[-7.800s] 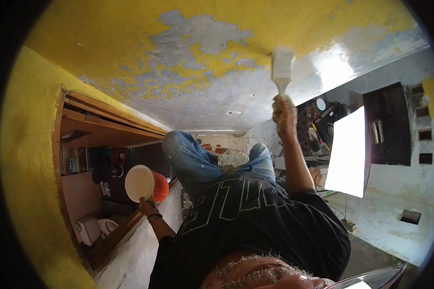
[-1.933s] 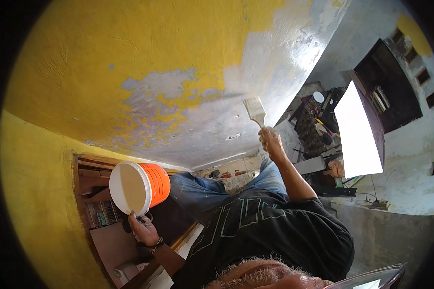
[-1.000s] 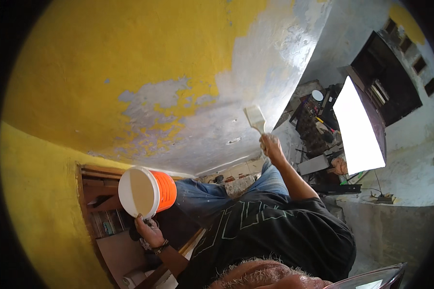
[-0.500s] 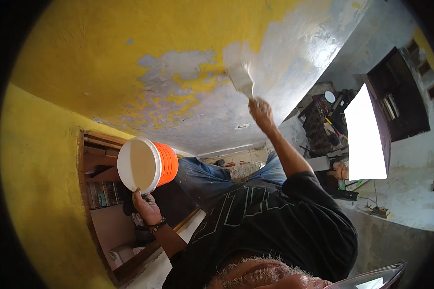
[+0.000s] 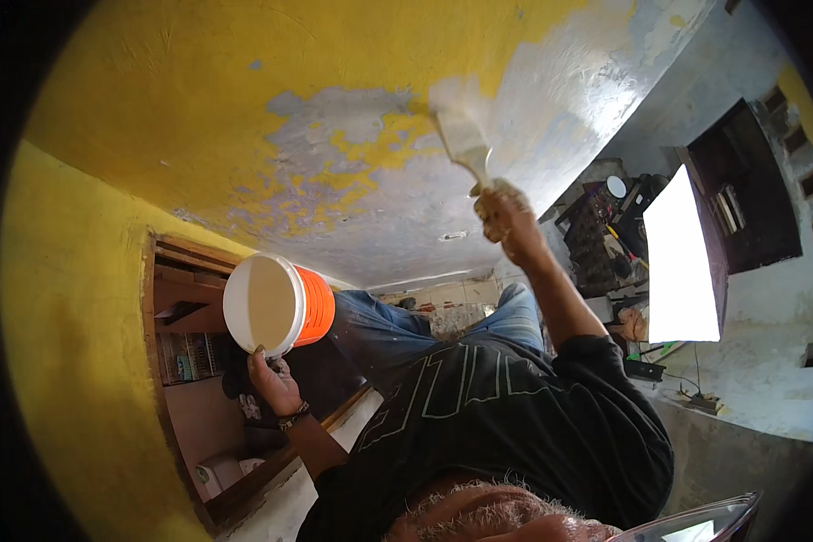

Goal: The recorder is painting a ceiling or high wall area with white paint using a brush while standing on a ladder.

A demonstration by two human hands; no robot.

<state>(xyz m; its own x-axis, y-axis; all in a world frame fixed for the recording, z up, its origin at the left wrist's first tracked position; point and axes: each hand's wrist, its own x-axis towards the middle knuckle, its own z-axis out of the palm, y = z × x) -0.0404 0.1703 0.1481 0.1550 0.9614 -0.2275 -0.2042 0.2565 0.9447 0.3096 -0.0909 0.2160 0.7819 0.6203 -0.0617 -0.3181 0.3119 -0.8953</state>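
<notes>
My right hand (image 5: 508,215) grips the handle of a wide, flat paintbrush (image 5: 465,144), slightly blurred by motion. Its bristles are at the wall (image 5: 352,172), where yellow paint gives way to patchy grey and whitish areas. A pale wet-looking patch (image 5: 461,95) lies right by the bristles. My left hand (image 5: 275,379) is closed on the rim of an orange bucket (image 5: 314,307) with a white lip, thumb over the edge. The bucket is tilted toward me, and pale off-white liquid (image 5: 275,312) shows inside it.
Left of me, a wooden-framed opening (image 5: 158,361) holds shelves and a wire rack (image 5: 190,357). A bright white panel (image 5: 682,257) stands at the right, near a cluttered heap of tools (image 5: 605,226). A dark doorway-like panel (image 5: 750,190) is on the far right wall.
My right hand and the paintbrush have shifted a little right and toward me, with the brush more slanted. The bucket and my left hand have hardly moved.
</notes>
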